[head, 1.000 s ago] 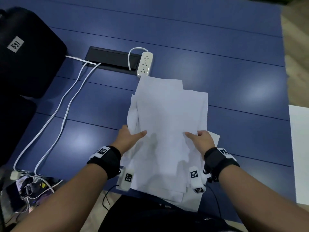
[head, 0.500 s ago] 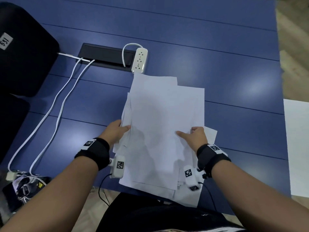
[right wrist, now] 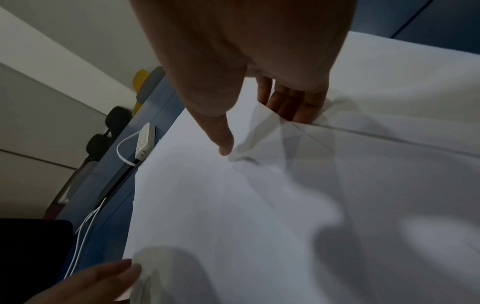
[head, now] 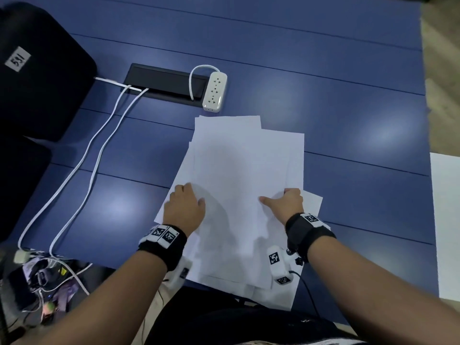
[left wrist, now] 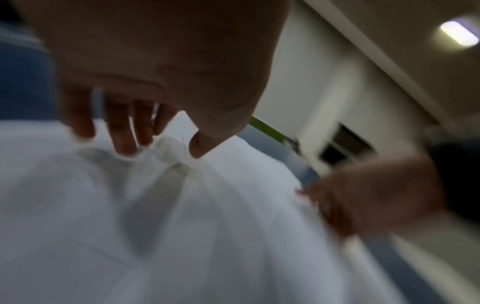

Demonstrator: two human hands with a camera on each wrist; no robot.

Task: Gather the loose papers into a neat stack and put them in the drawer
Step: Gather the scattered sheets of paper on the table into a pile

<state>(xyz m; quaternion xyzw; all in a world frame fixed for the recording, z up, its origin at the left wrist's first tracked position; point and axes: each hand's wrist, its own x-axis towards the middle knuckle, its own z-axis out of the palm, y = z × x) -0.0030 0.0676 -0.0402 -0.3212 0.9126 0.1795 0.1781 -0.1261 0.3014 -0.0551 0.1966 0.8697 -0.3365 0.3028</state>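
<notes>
A loose, uneven pile of white papers (head: 246,183) lies on the blue table (head: 348,108), its near edge hanging over the table's front. My left hand (head: 185,207) sits on the pile's left side. In the blurred left wrist view the left hand (left wrist: 161,148) has its fingertips and thumb down on the papers (left wrist: 182,226), with a raised fold pinched between them. My right hand (head: 283,202) holds the pile's right edge. The right wrist view shows the right hand (right wrist: 259,131) with its thumb on top and its fingers (right wrist: 293,107) slid under the upper sheets (right wrist: 259,205). No drawer is in view.
A white power strip (head: 214,92) and a black cable box (head: 164,82) lie just beyond the papers. White cables (head: 82,165) run to a tangle of gear (head: 44,270) at the near left. A black bag (head: 37,70) fills the far left. A white surface (head: 445,220) borders the right.
My left hand has left the pile's left edge and come down on top of the left sheets, nearer me. The right hand keeps its hold on the right edge.
</notes>
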